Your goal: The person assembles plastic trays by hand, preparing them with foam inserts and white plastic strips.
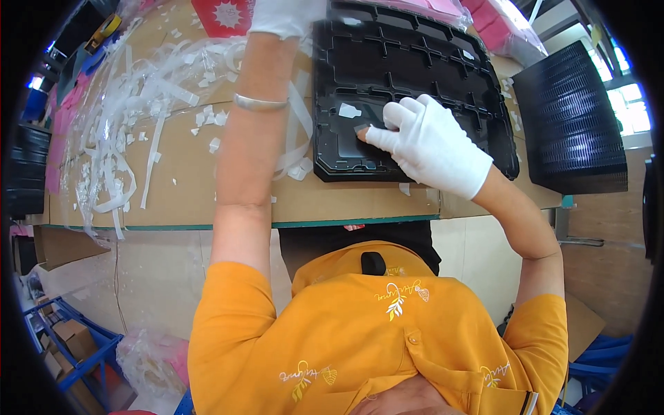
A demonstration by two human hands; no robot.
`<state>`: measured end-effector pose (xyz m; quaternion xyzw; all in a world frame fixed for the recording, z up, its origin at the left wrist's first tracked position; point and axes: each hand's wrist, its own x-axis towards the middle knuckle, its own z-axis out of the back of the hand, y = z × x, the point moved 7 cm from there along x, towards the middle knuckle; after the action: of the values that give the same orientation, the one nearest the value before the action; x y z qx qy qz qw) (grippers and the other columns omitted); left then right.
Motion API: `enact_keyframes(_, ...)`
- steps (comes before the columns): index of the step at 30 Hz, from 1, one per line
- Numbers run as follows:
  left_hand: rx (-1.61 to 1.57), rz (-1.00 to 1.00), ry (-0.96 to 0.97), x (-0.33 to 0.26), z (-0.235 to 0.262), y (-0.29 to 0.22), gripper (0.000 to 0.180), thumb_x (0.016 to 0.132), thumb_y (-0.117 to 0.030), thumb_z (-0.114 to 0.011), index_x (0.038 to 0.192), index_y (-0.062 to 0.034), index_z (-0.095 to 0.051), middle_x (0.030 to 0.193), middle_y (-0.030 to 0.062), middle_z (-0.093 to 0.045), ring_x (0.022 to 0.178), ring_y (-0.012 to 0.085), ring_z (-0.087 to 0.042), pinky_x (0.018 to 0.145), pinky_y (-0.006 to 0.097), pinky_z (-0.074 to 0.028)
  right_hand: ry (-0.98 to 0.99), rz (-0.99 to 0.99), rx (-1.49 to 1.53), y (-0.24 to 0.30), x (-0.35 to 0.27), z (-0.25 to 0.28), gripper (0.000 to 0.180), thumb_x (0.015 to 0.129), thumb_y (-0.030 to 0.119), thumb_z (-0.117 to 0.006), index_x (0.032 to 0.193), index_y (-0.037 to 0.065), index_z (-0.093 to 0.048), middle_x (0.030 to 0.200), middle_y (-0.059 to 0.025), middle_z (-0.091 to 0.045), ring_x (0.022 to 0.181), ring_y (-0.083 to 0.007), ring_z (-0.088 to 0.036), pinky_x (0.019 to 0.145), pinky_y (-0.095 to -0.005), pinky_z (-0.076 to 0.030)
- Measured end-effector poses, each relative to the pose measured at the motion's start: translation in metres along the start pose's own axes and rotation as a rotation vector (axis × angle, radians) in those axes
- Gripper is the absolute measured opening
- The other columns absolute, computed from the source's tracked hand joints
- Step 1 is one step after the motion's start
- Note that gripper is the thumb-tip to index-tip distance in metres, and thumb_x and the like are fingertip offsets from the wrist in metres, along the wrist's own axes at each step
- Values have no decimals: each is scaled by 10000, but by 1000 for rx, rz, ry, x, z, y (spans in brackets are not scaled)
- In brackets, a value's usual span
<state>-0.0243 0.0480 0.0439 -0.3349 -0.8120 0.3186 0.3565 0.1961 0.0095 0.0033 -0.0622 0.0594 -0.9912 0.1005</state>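
A black moulded tray with many compartments lies on the brown table. My right hand, in a white glove, rests on the tray's near part. Its thumb and forefinger pinch a small pale label against a compartment floor. Another small white label is stuck just left of it. My left hand, also in a white glove, reaches to the tray's far left corner at the top edge of the view; its fingers are cut off. A silver bangle circles that forearm.
Curled white backing strips and scraps litter the table's left half. A stack of black trays stands to the right. Pink bags lie at the far right, a red sheet at the top. Blue crates with boxes sit on the floor.
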Motion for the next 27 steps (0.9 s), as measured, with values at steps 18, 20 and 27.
enact_keyframes(18, 133, -136, -34, 7, 10, 0, 214, 994, -160, -586, 1133, -9, -646, 792, 50, -673, 615, 108, -635, 528, 216, -489, -10, -305, 420, -41, 55, -20, 158, 815, 125, -708, 933, 22, -691, 865, -111, -598, 779, -294, -623, 705, -360, -498)
enact_keyframes(20, 152, -145, -43, 13, 15, -3, 216, 994, -163, -588, 1134, -9, -647, 792, 50, -674, 615, 108, -637, 525, 216, -487, 36, -299, 466, -44, 60, -24, 129, 821, 113, -694, 910, 20, -681, 856, -110, -596, 770, -285, -621, 695, -355, -497)
enact_keyframes(27, 63, -119, -55, -2, -4, -25, 218, 971, -147, -621, 1133, -6, -656, 803, 47, -677, 629, 113, -646, 555, 225, -507, 51, -478, 739, -63, 78, 12, 120, 854, 80, -560, 852, -5, -645, 818, -87, -661, 673, -178, -620, 619, -316, -512)
